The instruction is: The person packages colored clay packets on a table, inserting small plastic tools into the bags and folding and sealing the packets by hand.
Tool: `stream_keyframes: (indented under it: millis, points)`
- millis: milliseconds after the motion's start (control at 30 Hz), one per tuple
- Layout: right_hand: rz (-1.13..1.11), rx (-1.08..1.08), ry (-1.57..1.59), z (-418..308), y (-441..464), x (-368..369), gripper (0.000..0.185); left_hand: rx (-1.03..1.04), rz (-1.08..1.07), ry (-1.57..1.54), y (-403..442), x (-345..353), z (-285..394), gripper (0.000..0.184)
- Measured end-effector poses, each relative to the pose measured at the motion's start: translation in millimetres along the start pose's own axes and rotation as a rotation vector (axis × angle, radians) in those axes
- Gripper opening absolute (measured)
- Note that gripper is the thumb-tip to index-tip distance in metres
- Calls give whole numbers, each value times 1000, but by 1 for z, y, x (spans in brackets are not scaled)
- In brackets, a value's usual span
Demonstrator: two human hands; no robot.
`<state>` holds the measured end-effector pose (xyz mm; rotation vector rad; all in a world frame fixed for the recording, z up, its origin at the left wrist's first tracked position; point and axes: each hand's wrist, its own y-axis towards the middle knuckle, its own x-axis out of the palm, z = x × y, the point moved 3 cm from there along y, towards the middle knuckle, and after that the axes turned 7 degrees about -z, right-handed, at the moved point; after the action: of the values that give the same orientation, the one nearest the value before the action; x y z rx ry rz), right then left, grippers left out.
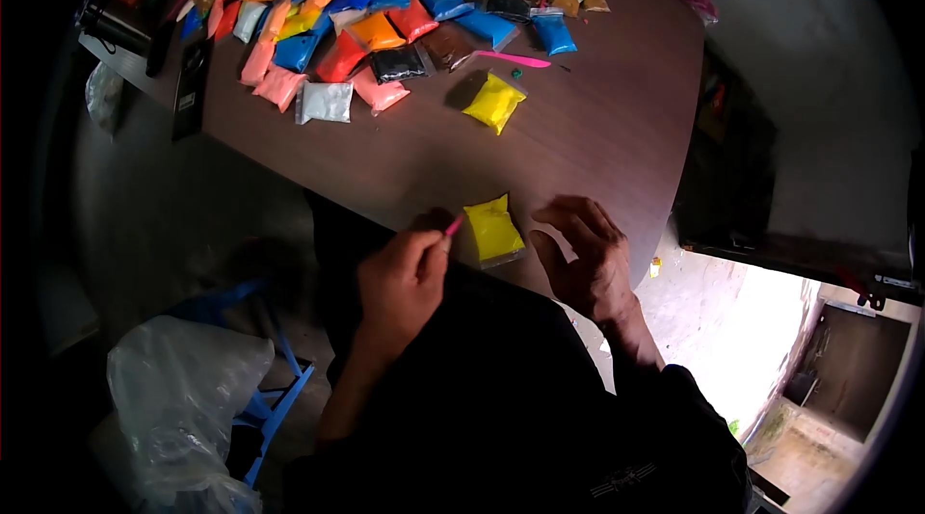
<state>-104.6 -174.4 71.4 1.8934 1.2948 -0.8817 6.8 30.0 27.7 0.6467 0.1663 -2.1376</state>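
We pinch the pink tool (454, 225) between thumb and fingers of the left hand (403, 278); its full shape is hidden. We hold the right hand (590, 259) open, fingers loosely spread. The near bag (494, 231) lies between the hands at the table's (588, 148) near edge. For control, we should brace the bag's side lightly and avoid snagging its film. Farther in lie the second yellow bag (495, 104), the pink stick (515, 59) and the pile (376, 32).
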Motion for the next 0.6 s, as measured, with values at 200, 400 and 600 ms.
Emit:
stream_keyframes:
  millis: [200, 400, 600]
  points:
    - [-234, -312, 13, 6, 20, 29, 36, 176, -95, 83, -9, 23, 7, 11]
    - [-117, -265, -32, 2, 9, 36, 37, 126, -22, 194, -5, 11, -4, 12]
    - [-51, -123, -37, 2, -7, 50, 52, 108, 55, 121, -3, 6, 1, 12]
